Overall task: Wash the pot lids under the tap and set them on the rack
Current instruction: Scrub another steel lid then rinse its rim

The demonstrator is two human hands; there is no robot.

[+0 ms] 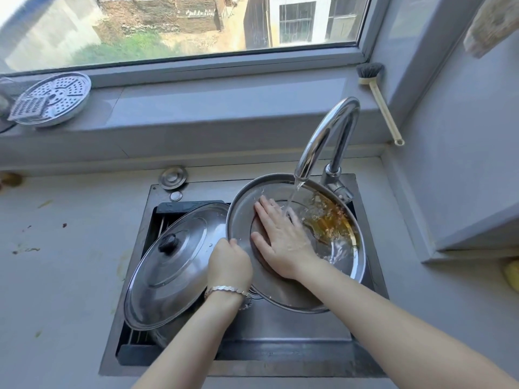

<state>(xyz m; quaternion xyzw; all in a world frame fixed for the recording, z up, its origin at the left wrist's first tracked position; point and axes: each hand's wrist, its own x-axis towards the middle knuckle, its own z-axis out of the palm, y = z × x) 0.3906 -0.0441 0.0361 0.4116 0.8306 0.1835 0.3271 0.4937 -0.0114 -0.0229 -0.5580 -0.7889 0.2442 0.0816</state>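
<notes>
The left grip [229, 262] is curled round the rim of the upturned lid [283, 293], on the side farthest from the tap [328, 136]. The right grip [280, 237] lies flat and open inside the lid, fingers pointing toward the tap, just beside the water stream [292, 197]. The second lid [174, 265], knob up, rests farther from the tap. The left grip is nearer to that side, so it would probably lead the setting down.
</notes>
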